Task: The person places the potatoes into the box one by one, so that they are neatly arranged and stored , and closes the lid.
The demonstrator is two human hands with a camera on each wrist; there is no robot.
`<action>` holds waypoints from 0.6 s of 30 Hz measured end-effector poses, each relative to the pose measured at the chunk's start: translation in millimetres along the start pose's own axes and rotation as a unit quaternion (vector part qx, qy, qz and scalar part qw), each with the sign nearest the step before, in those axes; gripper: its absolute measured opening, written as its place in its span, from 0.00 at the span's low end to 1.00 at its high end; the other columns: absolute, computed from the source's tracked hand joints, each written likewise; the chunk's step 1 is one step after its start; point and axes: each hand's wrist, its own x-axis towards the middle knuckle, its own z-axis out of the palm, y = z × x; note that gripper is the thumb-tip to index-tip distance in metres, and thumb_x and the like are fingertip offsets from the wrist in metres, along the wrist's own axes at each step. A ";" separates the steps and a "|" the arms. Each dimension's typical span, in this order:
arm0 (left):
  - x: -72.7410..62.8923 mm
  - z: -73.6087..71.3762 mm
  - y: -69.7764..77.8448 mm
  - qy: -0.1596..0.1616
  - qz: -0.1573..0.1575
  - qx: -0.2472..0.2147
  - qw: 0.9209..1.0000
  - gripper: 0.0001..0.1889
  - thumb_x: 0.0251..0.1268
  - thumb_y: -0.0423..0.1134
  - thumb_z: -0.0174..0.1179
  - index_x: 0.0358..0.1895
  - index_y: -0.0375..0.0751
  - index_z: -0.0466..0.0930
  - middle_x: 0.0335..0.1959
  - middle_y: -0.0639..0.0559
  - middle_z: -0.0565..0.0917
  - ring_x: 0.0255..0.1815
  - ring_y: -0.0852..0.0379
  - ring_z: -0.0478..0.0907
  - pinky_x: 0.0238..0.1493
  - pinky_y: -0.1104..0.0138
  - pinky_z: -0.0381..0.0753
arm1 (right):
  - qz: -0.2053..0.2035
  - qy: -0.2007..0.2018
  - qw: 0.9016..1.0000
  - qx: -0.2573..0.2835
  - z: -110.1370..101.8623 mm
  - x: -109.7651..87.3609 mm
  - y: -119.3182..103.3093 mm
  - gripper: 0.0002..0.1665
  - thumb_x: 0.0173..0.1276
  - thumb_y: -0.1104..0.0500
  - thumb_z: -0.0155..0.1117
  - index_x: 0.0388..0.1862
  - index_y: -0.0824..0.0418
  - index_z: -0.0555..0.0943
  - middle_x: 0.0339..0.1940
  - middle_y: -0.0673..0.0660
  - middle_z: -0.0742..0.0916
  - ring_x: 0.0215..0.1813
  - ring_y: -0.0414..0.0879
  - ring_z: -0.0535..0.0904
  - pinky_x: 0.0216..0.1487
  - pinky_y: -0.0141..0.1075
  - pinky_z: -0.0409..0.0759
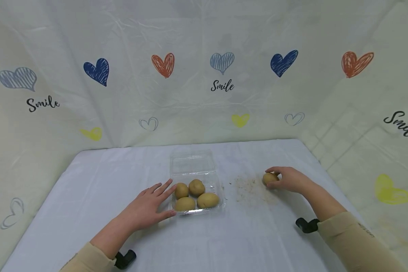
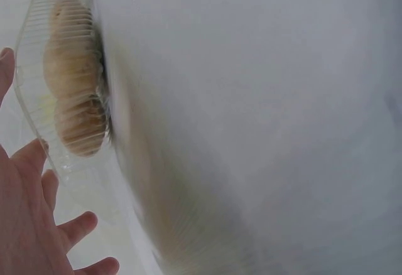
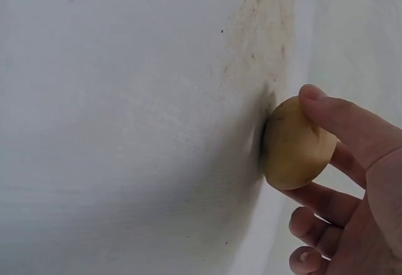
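A clear plastic clamshell box [image 1: 197, 212] stands on the table with its lid [image 1: 192, 163] folded back, away from me. Inside it lie several potatoes [image 1: 208, 200], also visible through the ribbed wall in the left wrist view. My left hand [image 1: 146, 209] is spread at the box's left side, fingers apart, with fingertips at its rim; whether they press on it I cannot tell. Over to the right, my right hand [image 1: 290, 179] holds a single potato [image 3: 295, 143] between thumb and fingers, at or just above the cloth.
Brown dirt crumbs [image 1: 248, 187] are scattered on the white tablecloth [image 1: 204, 249] between the box and the right hand. Behind the table hangs a pale curtain [image 1: 190, 102] printed with hearts and "Smile". A black strap piece [image 1: 306, 225] sits at the right wrist.
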 end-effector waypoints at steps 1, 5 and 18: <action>0.3 0.1 0.1 0.000 0.000 0.001 1.000 0.45 0.63 0.76 0.45 0.80 0.59 0.52 0.81 0.58 0.49 0.77 0.43 0.57 0.69 0.42 0.61 | 0.001 0.003 1.000 -0.001 0.7 0.2 0.4 0.38 0.60 0.44 0.74 0.65 0.61 0.77 0.55 0.65 0.82 0.53 0.59 0.76 0.49 0.52 0.77; 1.5 0.5 0.3 -0.002 0.000 0.003 1.000 0.45 0.63 0.76 0.45 0.80 0.59 0.52 0.81 0.58 0.49 0.76 0.43 0.57 0.69 0.42 0.61 | 0.000 0.018 1.000 -0.002 3.8 1.5 2.2 0.37 0.60 0.44 0.74 0.64 0.60 0.77 0.54 0.65 0.83 0.52 0.58 0.76 0.48 0.52 0.76; -0.4 0.9 -0.1 0.005 0.000 -0.001 1.000 0.45 0.63 0.76 0.45 0.80 0.59 0.52 0.81 0.59 0.49 0.77 0.43 0.56 0.69 0.42 0.60 | -0.028 0.046 0.999 -0.003 2.3 -3.7 -12.4 0.35 0.61 0.44 0.73 0.65 0.57 0.78 0.56 0.61 0.83 0.53 0.58 0.77 0.48 0.51 0.76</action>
